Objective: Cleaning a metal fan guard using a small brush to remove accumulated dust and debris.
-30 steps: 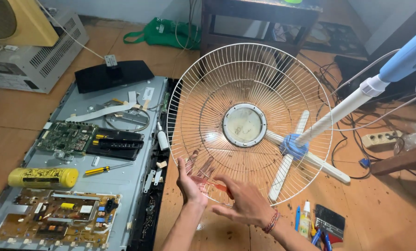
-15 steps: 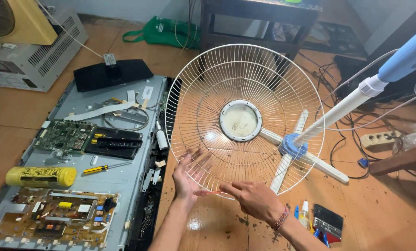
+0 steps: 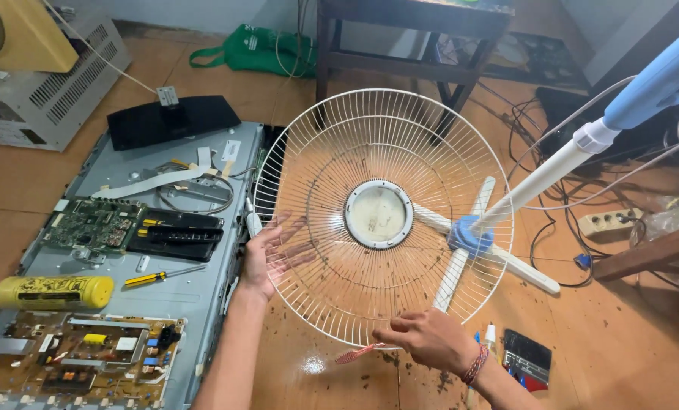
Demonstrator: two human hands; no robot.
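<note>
A round white wire fan grille (image 3: 332, 152) with a grey centre disc (image 3: 379, 214) stands tilted above the brown floor. My left hand (image 3: 267, 258) props it at the left rim, palm on the edge and fingers spread behind the wires. My right hand (image 3: 430, 338) is at the bottom rim, closed on a small red brush (image 3: 354, 353) whose tip points left under the grille. Dark crumbs of dirt lie on the floor beneath.
A fan stand with a white pole (image 3: 540, 178) and blue-collared cross base (image 3: 470, 235) lies behind the grille. On the left is an opened flat panel (image 3: 195, 304) with circuit boards (image 3: 89, 224), a yellow can (image 3: 51, 291) and a screwdriver (image 3: 161, 276). A power strip (image 3: 609, 222) and cables lie at the right.
My left hand has slid from the lower middle to the grille's left rim. My right hand has moved right along the bottom rim. The grille has shifted slightly.
</note>
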